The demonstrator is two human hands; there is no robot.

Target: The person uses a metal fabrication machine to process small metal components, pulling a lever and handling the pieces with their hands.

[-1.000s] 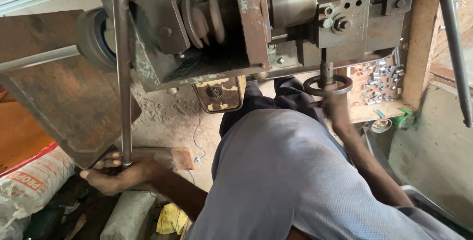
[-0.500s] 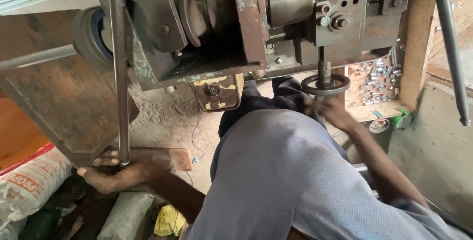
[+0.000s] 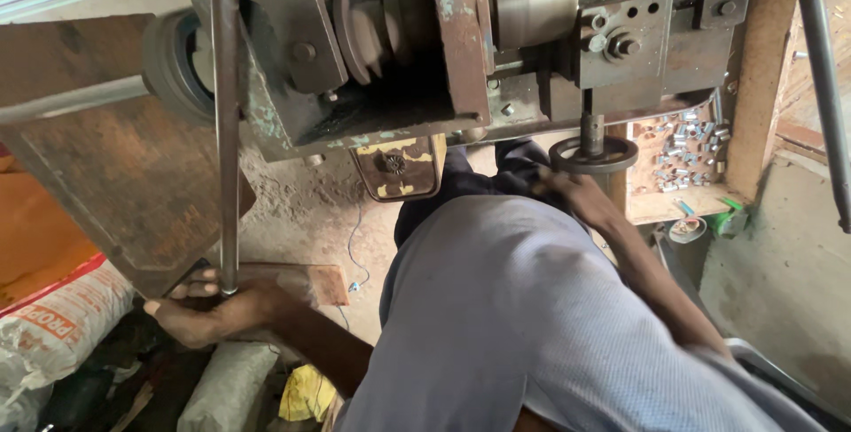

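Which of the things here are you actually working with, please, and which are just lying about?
In use:
left hand on long grey steel rod
right hand at round black handwheel

Lying about:
white printed sack
small silver metal parts
yellow rag

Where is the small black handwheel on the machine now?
In the head view, the black handwheel sits right of centre under the machine, beside the tray of small metal parts, with the right hand on it.

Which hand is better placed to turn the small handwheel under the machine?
Right hand: it already rests at the handwheel. The left hand is far off, gripping the long rod's lower end.
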